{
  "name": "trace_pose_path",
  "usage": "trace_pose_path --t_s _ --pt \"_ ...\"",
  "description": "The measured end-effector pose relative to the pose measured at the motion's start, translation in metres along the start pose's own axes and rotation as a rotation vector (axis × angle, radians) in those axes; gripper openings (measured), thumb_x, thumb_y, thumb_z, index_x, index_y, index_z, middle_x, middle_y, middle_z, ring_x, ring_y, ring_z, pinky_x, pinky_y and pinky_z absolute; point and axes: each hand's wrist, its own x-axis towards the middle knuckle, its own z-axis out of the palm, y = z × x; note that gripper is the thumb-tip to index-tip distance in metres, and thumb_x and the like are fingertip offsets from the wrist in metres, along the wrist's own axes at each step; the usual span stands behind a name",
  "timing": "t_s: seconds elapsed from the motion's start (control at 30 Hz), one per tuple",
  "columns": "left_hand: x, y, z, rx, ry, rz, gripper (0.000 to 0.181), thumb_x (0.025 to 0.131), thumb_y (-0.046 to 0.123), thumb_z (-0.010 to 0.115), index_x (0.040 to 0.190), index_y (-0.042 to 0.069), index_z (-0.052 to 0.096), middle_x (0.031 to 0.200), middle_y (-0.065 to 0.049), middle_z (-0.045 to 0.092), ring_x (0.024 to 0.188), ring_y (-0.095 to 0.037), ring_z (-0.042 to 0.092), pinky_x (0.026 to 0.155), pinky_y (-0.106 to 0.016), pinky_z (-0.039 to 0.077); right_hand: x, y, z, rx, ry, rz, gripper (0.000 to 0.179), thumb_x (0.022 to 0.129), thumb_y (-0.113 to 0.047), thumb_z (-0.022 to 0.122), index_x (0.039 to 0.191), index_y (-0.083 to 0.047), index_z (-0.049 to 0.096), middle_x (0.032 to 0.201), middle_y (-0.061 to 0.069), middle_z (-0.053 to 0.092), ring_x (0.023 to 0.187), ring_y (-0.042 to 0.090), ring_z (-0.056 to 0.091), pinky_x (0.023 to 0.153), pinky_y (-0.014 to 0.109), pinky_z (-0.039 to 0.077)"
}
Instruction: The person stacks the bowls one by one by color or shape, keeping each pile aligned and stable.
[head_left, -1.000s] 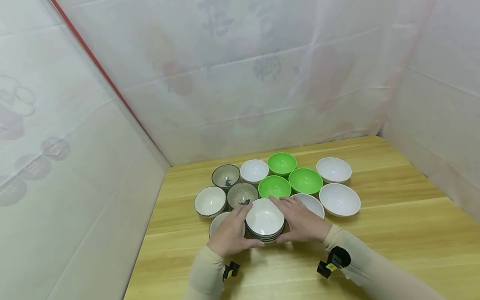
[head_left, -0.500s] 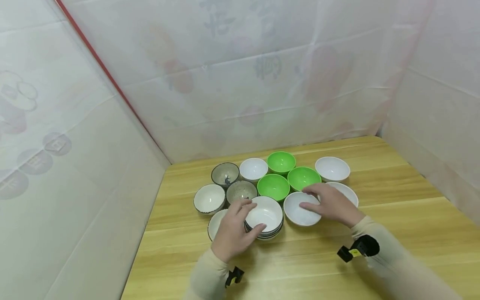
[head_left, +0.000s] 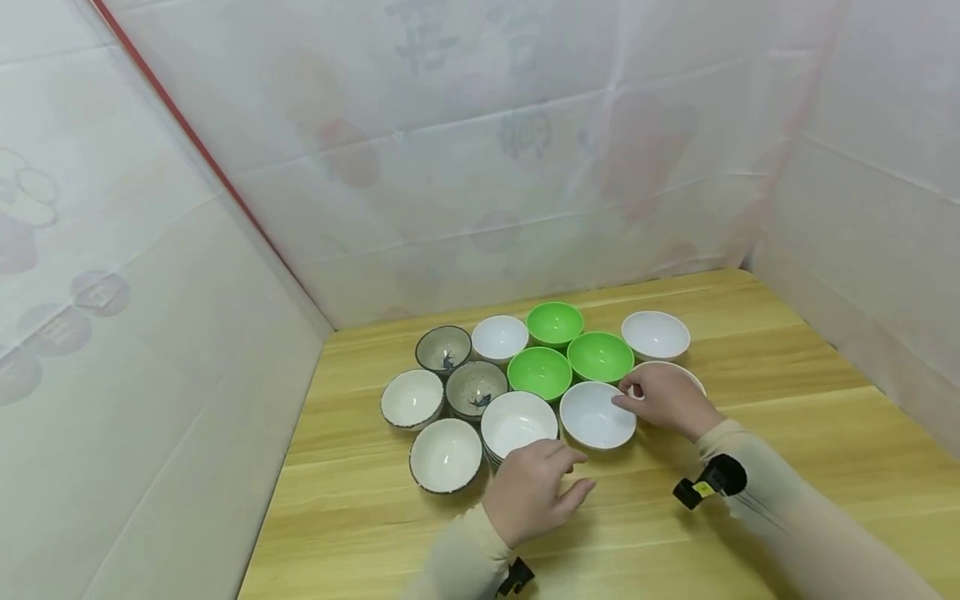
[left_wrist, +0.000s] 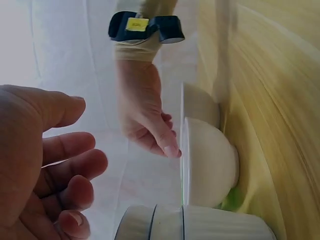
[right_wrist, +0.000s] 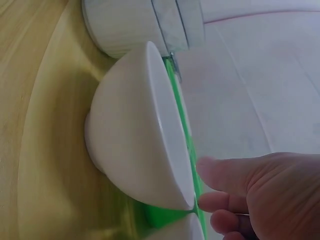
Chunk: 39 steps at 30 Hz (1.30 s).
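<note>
- Stack [head_left: 519,421] of white dark-rimmed bowls sits ctr frame, upright on the wood table [head_left: 337,533]; no hand holds it now.
- Change: 1 s ago both hands were on it. R hand left first; L hand has since come off too, shifted toward lower ctr.
- L hand [head_left: 534,490]: relaxed, fingers loosely bent, holding nothing. Overlaps stack's near side in head view, but L wrist view shows it apart.
- R hand [head_left: 667,398]: at right edge of front white bowl [head_left: 597,415], just right of ctr. Fingers part bent, thumb tip by rim; no grip seen in R wrist view, contact unclear.
- That bowl rests flat, pos. unchanged vs. neighbors.
- Meaning (judgement): stack looks let go & settled, work seems to pass to this single bowl; not lifted yet.
- Around: 3 green bowls (nearest [head_left: 540,373]) above ctr; 2 gray bowls (nearer [head_left: 476,387]) w/ blue motif upper left of stack; 2 cream bowls (lower [head_left: 447,455]) left of it; far white bowl [head_left: 656,335] right, above R hand.
- Printed white sheet [head_left: 480,167] fills top of frame.
</note>
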Motion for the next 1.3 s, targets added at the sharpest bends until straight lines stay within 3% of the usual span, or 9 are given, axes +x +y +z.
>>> trace_pose_path --t_s 0.2,0.4,0.63,0.77,0.9,1.1,1.3 --pt "0.012 -0.004 0.0 0.131 -0.003 0.047 0.024 0.082 0.036 0.071 0.095 0.016 0.07 0.087 0.008 0.062 0.075 -0.007 0.055 0.067 -0.018 0.047 0.006 -0.002 0.002 -0.041 -0.032 -0.02 0.022 0.084 -0.036 0.072 0.072 -0.018 0.067 0.057 -0.011 0.048 0.053 0.008 0.043 0.051 0.027 0.037" --pt "0.022 -0.013 -0.002 0.253 -0.065 0.048 0.033 0.082 0.044 0.07 0.1 0.016 0.07 0.093 0.005 0.061 0.084 -0.011 0.054 0.072 -0.022 0.047 0.008 -0.003 0.0 -0.04 -0.079 0.022 0.022 0.086 -0.034 0.07 0.079 -0.013 0.072 0.06 -0.01 0.055 0.055 0.009 0.046 0.056 0.029 0.041" --pt "0.03 -0.016 0.004 0.269 -0.192 0.015 0.041 0.083 0.048 0.069 0.107 0.014 0.069 0.099 0.003 0.062 0.092 -0.011 0.056 0.083 -0.024 0.047 0.01 -0.004 0.006 -0.016 -0.089 0.031 0.017 0.086 -0.028 0.071 0.076 -0.013 0.072 0.06 -0.009 0.054 0.054 0.009 0.046 0.054 0.027 0.04" --pt "0.032 -0.016 0.01 0.266 -0.215 0.029 0.042 0.083 0.047 0.069 0.107 0.013 0.069 0.1 0.003 0.062 0.096 -0.012 0.056 0.09 -0.025 0.045 0.011 -0.004 0.008 -0.008 -0.072 0.03 0.015 0.086 -0.023 0.07 0.073 -0.014 0.07 0.061 -0.009 0.054 0.055 0.009 0.047 0.054 0.028 0.041" --pt "0.034 -0.012 0.014 0.232 -0.165 0.063 0.037 0.083 0.043 0.07 0.105 0.013 0.068 0.099 0.003 0.061 0.096 -0.011 0.054 0.088 -0.022 0.045 0.011 -0.005 0.01 0.01 -0.044 0.021 0.018 0.085 -0.018 0.068 0.068 -0.017 0.068 0.059 -0.01 0.054 0.054 0.008 0.046 0.054 0.027 0.041" --pt "0.039 -0.001 0.019 0.14 -0.005 0.156 0.025 0.085 0.034 0.066 0.101 0.015 0.068 0.095 0.006 0.061 0.092 -0.009 0.056 0.085 -0.018 0.046 0.008 -0.007 0.005 0.016 -0.023 0.026 0.019 0.087 -0.02 0.065 0.068 -0.019 0.067 0.06 -0.011 0.054 0.054 0.008 0.046 0.052 0.028 0.04" --pt "0.043 0.013 0.025 0.032 0.181 0.112 0.028 0.084 0.025 0.066 0.106 0.009 0.062 0.088 0.005 0.06 0.081 -0.007 0.055 0.075 -0.013 0.045 0.004 -0.006 -0.015 0.056 0.022 0.051 0.014 0.089 -0.022 0.064 0.081 -0.013 0.072 0.071 -0.007 0.061 0.062 0.01 0.051 0.056 0.031 0.045"
